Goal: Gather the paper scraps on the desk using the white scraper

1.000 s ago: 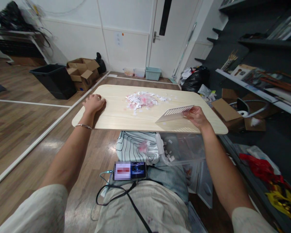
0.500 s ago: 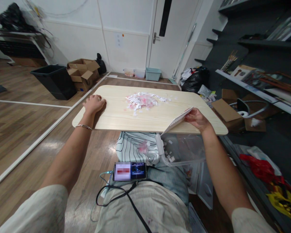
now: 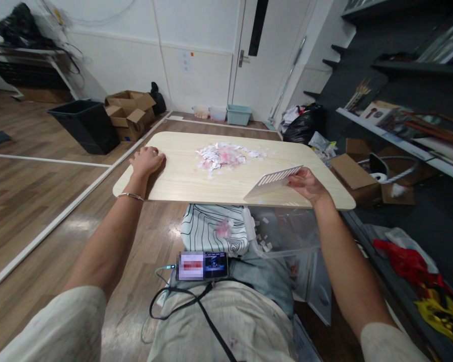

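My left hand (image 3: 146, 161) rests on the left end of the pale wooden tabletop (image 3: 184, 186), palm down with its fingers bent. My right hand (image 3: 308, 185) pinches the right end of a thin white slotted panel (image 3: 269, 183). A row of slots runs along the panel's upper edge, and it stands tilted over the front right of the tabletop. Beyond it, at the middle back, lies a loose heap of torn white paper scraps (image 3: 219, 157) with pink patches. Smaller bits are scattered around the heap.
Below the front edge are a clear plastic bin (image 3: 287, 234) with several scraps inside and a striped cloth (image 3: 200, 226). A phone (image 3: 202, 266) with a cable lies on my lap. Left stands a black bin (image 3: 85, 128); right, an open cardboard box (image 3: 353, 173) and shelves.
My right hand has turned the slotted panel, so its face and slots now show, and its left end has moved from past the front edge onto the tabletop. My left hand stays put.
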Available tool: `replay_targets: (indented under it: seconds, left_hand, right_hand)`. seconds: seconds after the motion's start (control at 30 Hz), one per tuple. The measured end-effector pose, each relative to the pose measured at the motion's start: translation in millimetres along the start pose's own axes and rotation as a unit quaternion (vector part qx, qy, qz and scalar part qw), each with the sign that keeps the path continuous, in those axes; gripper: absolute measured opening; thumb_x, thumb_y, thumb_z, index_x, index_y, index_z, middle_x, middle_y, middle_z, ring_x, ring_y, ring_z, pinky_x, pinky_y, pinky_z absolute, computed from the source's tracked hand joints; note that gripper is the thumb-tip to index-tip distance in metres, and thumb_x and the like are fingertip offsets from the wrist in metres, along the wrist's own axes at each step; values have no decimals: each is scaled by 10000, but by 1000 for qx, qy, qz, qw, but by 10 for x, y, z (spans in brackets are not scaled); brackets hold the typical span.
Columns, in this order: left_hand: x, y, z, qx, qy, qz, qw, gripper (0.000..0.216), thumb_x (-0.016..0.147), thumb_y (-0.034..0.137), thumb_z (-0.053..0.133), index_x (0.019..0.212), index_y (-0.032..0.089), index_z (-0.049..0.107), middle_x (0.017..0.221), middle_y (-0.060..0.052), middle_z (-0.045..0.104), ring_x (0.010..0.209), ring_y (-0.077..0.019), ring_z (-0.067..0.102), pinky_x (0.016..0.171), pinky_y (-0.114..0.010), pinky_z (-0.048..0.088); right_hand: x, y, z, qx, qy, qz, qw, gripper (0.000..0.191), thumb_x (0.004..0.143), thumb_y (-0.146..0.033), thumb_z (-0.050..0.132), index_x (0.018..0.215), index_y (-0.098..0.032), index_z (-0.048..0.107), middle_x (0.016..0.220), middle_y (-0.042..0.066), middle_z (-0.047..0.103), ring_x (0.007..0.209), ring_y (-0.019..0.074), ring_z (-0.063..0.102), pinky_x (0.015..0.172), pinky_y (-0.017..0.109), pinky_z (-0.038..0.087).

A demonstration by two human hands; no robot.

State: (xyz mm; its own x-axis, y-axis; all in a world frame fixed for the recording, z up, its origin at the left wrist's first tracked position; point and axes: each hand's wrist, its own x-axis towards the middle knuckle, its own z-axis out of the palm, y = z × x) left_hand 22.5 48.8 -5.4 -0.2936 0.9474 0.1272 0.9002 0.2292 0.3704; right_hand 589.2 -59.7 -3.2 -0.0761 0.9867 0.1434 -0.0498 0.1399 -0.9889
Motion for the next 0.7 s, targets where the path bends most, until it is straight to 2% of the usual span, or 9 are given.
replay_targets:
  seconds: [0.2, 0.3, 0.47, 0.6, 0.7]
  left_hand:
    - [-3, -2, 9, -6, 11, 1, 1000, 600, 1057, 461, 562, 1560, 219, 782, 1766, -267, 655, 1621, -534, 609, 1347, -764, 463]
    - [-8, 8, 3, -3, 8, 1, 1000, 608, 1064, 456, 556, 1566, 197, 782, 1777, -279, 644, 1631, -541, 604, 1352, -773, 457]
    - [-7, 4, 0, -9, 10, 2, 1000, 594, 1050, 455, 573, 1549, 222, 797, 1750, -267, 671, 1623, -545, 607, 1343, -787, 458]
    - [3, -7, 7, -12, 12, 4, 1000, 593, 1037, 446, 586, 1546, 228, 797, 1747, -260, 676, 1620, -543, 608, 1343, -788, 458]
    - [16, -12, 17, -7, 13, 4, 1000, 594, 1038, 449, 583, 1542, 220, 795, 1757, -262, 668, 1627, -541, 603, 1351, -786, 452]
  right_hand:
    - [-15, 0, -37, -19, -4, 19, 1000, 495, 517, -498, 1181, 850, -287, 881, 872, 52, 912, 843, 285, 865, 873, 453, 736]
    - [-20, -38, -26, -43, -8, 40, 998, 490, 503, -487, 1165, 825, -253, 878, 845, 64, 898, 752, 271, 824, 771, 403, 688]
    - [-54, -138, 52, -75, -15, 85, 993, 556, 460, -545, 1165, 773, -210, 851, 718, 38, 818, 572, 191, 688, 582, 295, 527]
    - [-47, -154, 112, -75, 15, 87, 993, 614, 446, -565, 1161, 831, -216, 834, 721, 17, 796, 580, 178, 663, 560, 275, 498]
    - [1, -112, 121, -81, 59, 79, 992, 564, 535, -577, 1109, 851, -224, 804, 742, 21, 799, 616, 193, 678, 572, 286, 513]
